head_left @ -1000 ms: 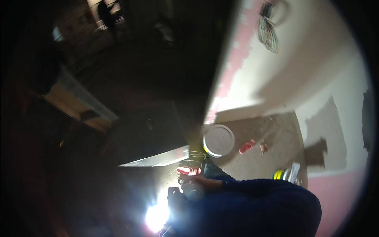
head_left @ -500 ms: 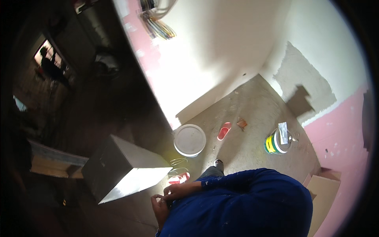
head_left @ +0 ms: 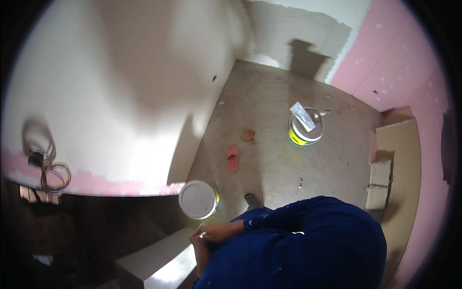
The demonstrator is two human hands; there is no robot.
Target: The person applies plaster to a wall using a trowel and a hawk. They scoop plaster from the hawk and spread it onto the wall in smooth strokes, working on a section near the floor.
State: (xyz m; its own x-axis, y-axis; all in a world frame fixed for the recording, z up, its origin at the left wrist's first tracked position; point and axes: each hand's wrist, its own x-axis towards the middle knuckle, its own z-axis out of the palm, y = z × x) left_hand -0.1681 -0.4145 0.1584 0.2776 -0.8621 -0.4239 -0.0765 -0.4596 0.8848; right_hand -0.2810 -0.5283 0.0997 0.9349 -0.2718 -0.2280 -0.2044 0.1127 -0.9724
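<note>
Close together in front of my blue-sleeved body, my left hand (head_left: 200,251) and my right hand (head_left: 220,232) meet at the fingertips. Both look closed in a pinch. Anything between the fingers is too small to make out. Just beyond them stands a bucket with a pale grey lid (head_left: 198,200). Thin pale yellow strands (head_left: 207,222) show between that bucket and my hands. Below and left of my hands lies a large grey box-like piece (head_left: 159,265) with a brightly lit face.
A pink slipper (head_left: 233,159) and an orange-brown scrap (head_left: 248,135) lie on the concrete floor. Farther right, a flat metal blade (head_left: 302,117) rests on a yellow-and-green bucket (head_left: 299,139). Cardboard (head_left: 403,149) leans along the right wall. Coiled wires (head_left: 56,178) hang from the left wall.
My view has swung to the right, so buckets and slipper sit farther left and the dark room has mostly left the picture. My hands stay together at my front.
</note>
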